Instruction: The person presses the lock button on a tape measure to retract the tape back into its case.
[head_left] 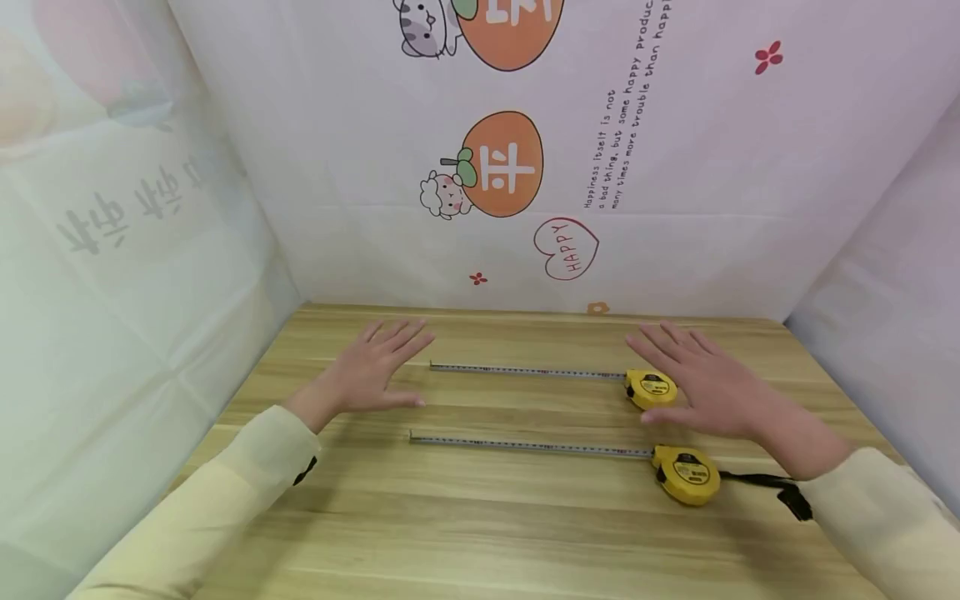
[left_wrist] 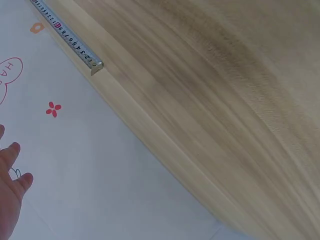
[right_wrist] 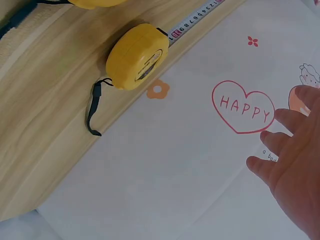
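Two yellow tapes, a far tape and a near tape, sit toward the right of the wooden surface. Their metal strips, the far strip and the near strip, poke out to the left, almost side by side, so both are easy to see. Maybe little locks stop them from rolling back in. The left hand is by the strip ends, and the right hand is near the tapes. Both hands hold nothing, fingers spread wide, perhaps to leave everything alone. Behind, a white cloth with cute pictures makes a wall.
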